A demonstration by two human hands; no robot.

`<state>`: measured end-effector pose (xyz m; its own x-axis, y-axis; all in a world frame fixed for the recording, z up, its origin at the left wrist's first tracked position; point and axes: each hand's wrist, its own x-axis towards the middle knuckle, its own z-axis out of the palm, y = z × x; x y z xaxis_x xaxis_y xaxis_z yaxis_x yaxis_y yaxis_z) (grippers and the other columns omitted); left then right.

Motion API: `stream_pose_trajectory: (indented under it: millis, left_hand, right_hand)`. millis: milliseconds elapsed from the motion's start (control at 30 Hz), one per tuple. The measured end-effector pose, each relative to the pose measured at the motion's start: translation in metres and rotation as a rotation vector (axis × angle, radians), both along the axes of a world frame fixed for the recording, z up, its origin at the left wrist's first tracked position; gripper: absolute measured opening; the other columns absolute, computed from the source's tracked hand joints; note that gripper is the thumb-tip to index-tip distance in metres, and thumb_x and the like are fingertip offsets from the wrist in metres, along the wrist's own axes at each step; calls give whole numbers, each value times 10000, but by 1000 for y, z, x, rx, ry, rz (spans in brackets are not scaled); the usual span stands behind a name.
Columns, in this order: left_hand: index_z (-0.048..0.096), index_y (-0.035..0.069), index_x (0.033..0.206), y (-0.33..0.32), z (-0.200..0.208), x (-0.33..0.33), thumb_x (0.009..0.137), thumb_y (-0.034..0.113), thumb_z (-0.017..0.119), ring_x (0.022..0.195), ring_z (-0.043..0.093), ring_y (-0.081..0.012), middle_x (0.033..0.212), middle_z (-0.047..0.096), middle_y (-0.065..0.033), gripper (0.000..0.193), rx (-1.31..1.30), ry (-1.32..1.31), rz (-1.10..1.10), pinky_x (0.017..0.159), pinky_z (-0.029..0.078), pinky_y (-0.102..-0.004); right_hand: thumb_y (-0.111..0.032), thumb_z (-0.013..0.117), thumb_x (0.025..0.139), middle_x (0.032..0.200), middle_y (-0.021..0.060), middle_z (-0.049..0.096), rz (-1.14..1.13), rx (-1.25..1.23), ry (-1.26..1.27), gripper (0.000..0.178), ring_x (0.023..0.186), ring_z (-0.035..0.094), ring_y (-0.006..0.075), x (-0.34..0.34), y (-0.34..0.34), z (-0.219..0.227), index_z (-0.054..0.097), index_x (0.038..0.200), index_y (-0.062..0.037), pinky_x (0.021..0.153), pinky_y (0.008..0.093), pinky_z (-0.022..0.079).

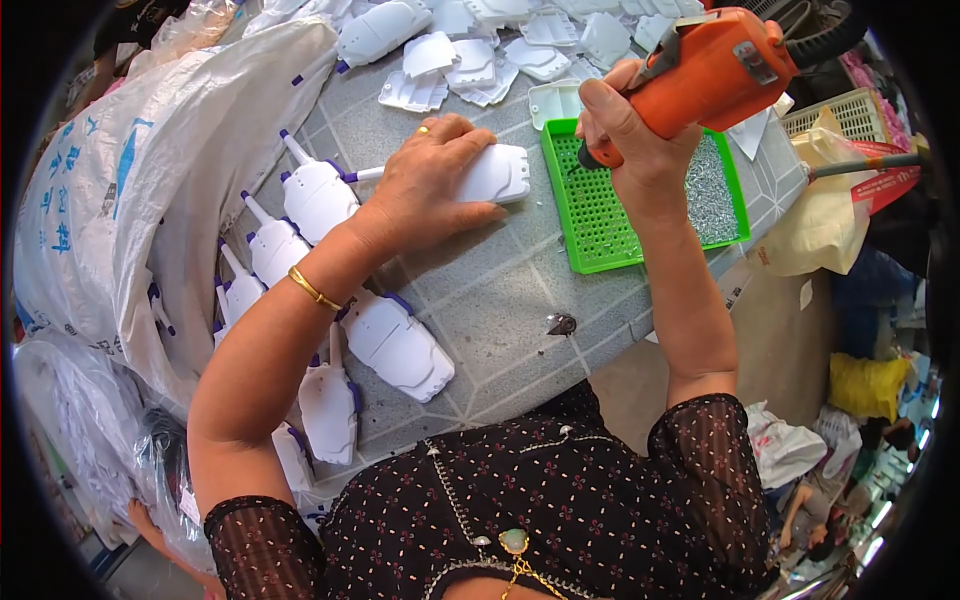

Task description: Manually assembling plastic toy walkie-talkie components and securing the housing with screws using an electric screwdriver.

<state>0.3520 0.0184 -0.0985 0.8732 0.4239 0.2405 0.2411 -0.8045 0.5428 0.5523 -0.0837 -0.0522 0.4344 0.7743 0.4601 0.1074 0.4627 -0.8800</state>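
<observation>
My left hand (422,188) is wrapped over a white plastic toy walkie-talkie (497,172) with a stub antenna, holding it down on the grey tabletop (480,270). The thumb lies along its near side and the fingers over its far side. In my right hand (650,160) is an orange electric screwdriver (710,75) with a black cable. Its black nose points down over a green perforated tray (598,266). Small silvery screws (714,195) are heaped in the tray's right part. Whether a screw sits on the bit cannot be made out.
Several similar white walkie-talkies (397,345) with purple trim lie left of my left forearm. White plastic covers (470,65) are piled along the far side. A big white woven sack (90,240) bulges at the left. A small dark object (562,323) lies near the table's front edge.
</observation>
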Motion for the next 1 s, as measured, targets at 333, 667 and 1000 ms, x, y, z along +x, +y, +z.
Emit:
stream_pose_trajectory:
  millis: [333, 667, 1000]
  left_hand:
    - [622, 49, 1235, -1, -2, -2, 678, 338, 846, 1158, 560, -349, 1188, 590, -155, 667, -12, -8, 7, 997, 477, -442]
    - [611, 51, 1217, 1, 0, -1, 680, 343, 851, 1154, 562, -351, 1190, 589, -153, 657, 1, -3, 3, 992, 478, -447]
    - [614, 52, 1206, 0, -1, -2, 671, 354, 854, 1140, 563, -352, 1167, 591, -147, 660, 6, -31, -2, 988, 475, -447]
  right_hand:
    - [-130, 642, 961, 693, -1, 474, 240, 128, 169, 135, 595, 492, 108, 3, -3, 23, 516, 948, -85, 685, 320, 474]
    - [-120, 666, 950, 706, 1, 515, 269, 153, 177, 164, 581, 493, 96, -16, 8, 10, 508, 923, -92, 665, 316, 480]
    - [-77, 668, 940, 705, -1, 504, 137, 70, 50, 175, 564, 489, 91, -25, 7, 12, 503, 883, -87, 640, 316, 489]
